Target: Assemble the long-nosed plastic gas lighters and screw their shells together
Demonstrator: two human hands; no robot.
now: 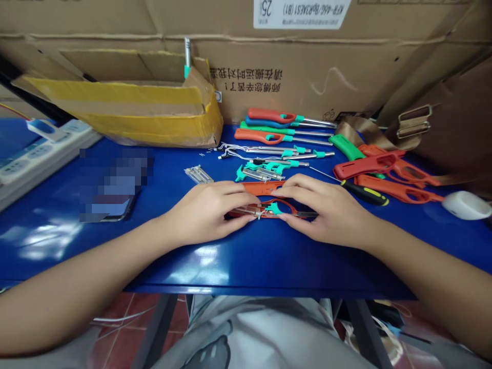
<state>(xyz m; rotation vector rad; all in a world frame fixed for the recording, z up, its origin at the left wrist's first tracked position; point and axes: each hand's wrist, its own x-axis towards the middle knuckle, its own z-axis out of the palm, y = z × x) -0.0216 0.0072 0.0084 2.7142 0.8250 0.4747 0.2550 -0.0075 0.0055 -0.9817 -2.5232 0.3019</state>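
Observation:
An opened utility lighter (292, 207) lies on the blue table between my hands, its inner parts showing in an orange half shell. My left hand (207, 210) closes thumb and fingers around its handle end, by a clear fuel tank (246, 210). My right hand (326, 210) holds the other end, its thumb beside the teal trigger (274, 207). The metal tube (306, 214) passes under the right fingers. Just behind lies a loose orange half shell (261, 188), partly covered by fingertips of both hands.
Several assembled lighters (269, 136), metal tubes with wires (277, 150) and clear tanks (199, 174) lie behind. To the right are loose shells (400, 189), a screwdriver (365, 193) and a white mouse (467, 205). Leftward are a phone (119, 189), power strip (49, 154) and taped cardboard box (154, 118).

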